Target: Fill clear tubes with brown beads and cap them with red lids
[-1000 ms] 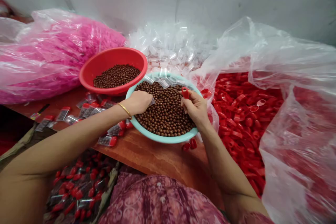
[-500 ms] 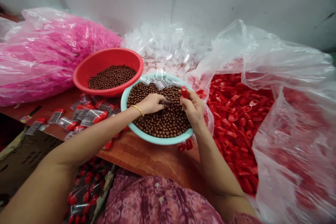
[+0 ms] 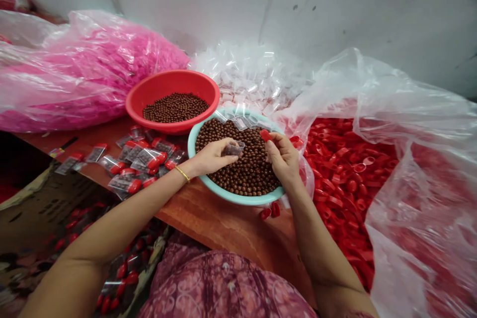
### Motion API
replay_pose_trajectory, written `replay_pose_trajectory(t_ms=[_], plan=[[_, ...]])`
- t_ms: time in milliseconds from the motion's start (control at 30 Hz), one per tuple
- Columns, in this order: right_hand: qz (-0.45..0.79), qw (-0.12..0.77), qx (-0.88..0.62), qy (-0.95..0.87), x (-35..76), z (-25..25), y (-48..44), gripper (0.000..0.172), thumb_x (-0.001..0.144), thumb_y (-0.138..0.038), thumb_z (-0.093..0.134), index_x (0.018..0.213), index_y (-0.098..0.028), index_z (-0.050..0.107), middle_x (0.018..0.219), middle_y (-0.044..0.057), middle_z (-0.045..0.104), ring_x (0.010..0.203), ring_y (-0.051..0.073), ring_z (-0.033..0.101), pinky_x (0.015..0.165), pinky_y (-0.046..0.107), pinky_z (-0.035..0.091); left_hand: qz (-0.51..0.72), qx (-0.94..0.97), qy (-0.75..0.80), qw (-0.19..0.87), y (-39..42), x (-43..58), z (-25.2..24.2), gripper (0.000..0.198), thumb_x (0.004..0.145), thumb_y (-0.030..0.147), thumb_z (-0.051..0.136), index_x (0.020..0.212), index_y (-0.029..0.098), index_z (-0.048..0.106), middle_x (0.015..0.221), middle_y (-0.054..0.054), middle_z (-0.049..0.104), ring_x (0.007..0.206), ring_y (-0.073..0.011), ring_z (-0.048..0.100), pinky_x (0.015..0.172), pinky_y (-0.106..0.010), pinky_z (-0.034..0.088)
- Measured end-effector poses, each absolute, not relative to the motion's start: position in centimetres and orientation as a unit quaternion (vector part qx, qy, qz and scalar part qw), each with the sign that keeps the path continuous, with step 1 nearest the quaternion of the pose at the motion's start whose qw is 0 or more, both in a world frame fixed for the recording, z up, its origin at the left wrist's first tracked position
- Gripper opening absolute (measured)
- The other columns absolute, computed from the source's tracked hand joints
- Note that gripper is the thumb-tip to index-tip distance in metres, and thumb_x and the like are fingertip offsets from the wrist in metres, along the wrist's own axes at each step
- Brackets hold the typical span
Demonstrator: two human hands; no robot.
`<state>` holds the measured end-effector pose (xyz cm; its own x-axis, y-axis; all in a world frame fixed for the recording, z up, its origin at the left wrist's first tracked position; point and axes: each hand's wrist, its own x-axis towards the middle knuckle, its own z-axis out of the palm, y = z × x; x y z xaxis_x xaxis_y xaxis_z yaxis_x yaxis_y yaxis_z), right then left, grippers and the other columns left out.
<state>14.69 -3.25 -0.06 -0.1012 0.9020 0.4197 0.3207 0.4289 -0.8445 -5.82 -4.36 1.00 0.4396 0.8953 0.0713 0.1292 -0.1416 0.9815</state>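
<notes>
My left hand (image 3: 216, 155) is closed round a small clear container (image 3: 234, 147), held over the brown balls (image 3: 242, 174) in the light blue basin (image 3: 223, 194). Dark contents show through its clear wall. Between the thumb and fingers of my right hand (image 3: 282, 156) is a red cap (image 3: 266, 135), above the basin's right side. Several clear containers (image 3: 240, 122) lie on the balls at the far rim. Two loose red caps (image 3: 275, 209) rest beside the basin's near right edge.
A red basin (image 3: 171, 79) of brown balls stands behind left. Red-capped containers (image 3: 149, 159) lie on the table (image 3: 208, 218) and in a box (image 3: 33, 208) below. Bags of pink pieces (image 3: 112, 59) and red caps (image 3: 343, 169) flank a clear container pile (image 3: 257, 74).
The clear container in my left hand has come up off the balls and now shows plainly. The red cap in my right hand has turned. The whole view has shifted, moving the scene rightward.
</notes>
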Motion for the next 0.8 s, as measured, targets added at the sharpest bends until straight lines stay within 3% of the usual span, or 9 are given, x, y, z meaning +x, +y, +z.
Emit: replay_pose_trajectory(t_ms=[133,267,533,700,800], plan=[[0.273,0.471,-0.433,-0.719,13.5,1.6,-4.4,0.031,0.090,-0.036,0.045,0.113,-0.021,0.060,0.103,0.005,0.067,0.097,0.020,0.062,0.082,0.036,0.051,0.368,0.635,0.359,0.577,-4.6,-5.6,0.4,0.028,0.074,0.028,0.060,0.095,0.013,0.052,0.085,-0.004,0.060,0.073,-0.0142,0.059,0.071,-0.031,0.049],[0.256,0.422,-0.392,-0.776,12.3,2.0,-4.9,0.037,0.090,-0.031,0.043,0.121,-0.019,0.059,0.116,0.006,0.066,0.107,0.020,0.061,0.096,0.037,0.046,0.363,0.651,0.371,0.554,-4.7,-5.7,0.5,0.024,0.074,0.026,0.059,0.093,0.014,0.052,0.078,0.000,0.056,0.067,-0.0110,0.055,0.066,-0.026,0.047],[0.258,0.404,-0.397,-0.783,12.0,1.4,-4.9,0.038,0.091,-0.034,0.043,0.121,-0.019,0.062,0.120,0.005,0.065,0.108,0.019,0.063,0.098,0.035,0.047,0.325,0.683,0.365,0.543,-5.2,-6.3,0.7,0.022,0.078,0.036,0.053,0.084,0.016,0.047,0.065,0.005,0.048,0.052,-0.0073,0.045,0.050,-0.021,0.037],[0.242,0.371,-0.411,-0.797,11.9,1.6,-5.4,0.039,0.091,-0.037,0.041,0.121,-0.023,0.061,0.121,0.004,0.064,0.111,0.021,0.061,0.099,0.037,0.047,0.349,0.710,0.392,0.469,-5.2,-6.3,0.9,0.022,0.073,0.035,0.058,0.077,0.014,0.051,0.068,0.003,0.049,0.064,-0.0097,0.044,0.060,-0.022,0.038],[0.205,0.334,-0.405,-0.826,12.0,1.4,-5.7,0.040,0.090,-0.035,0.043,0.124,-0.021,0.059,0.113,0.007,0.068,0.098,0.021,0.066,0.090,0.035,0.051,0.349,0.702,0.408,0.467,-5.3,-6.3,0.8,0.022,0.071,0.034,0.060,0.072,0.014,0.051,0.067,0.004,0.047,0.064,-0.0098,0.042,0.060,-0.022,0.036]])
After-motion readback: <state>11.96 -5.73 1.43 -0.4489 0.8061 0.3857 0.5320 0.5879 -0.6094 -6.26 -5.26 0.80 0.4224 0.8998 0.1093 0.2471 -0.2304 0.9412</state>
